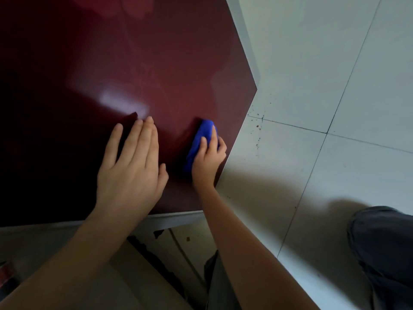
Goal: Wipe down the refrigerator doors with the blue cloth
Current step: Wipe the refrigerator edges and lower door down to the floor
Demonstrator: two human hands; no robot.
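A glossy dark red refrigerator door [125,63] fills the upper left of the head view. My right hand [209,161] presses a bunched blue cloth [202,139] against the door near its lower right corner, fingers curled over the cloth. My left hand [131,168] lies flat on the door to the left of the cloth, fingers together and pointing up, holding nothing. Part of the cloth is hidden under my right fingers.
The door's grey side edge [245,48] runs along the right. A white tiled floor [335,86] with dark specks [259,126] lies beside it. A grey strip [174,219] sits under the door's lower edge. My dark trouser legs [384,247] are at the bottom right.
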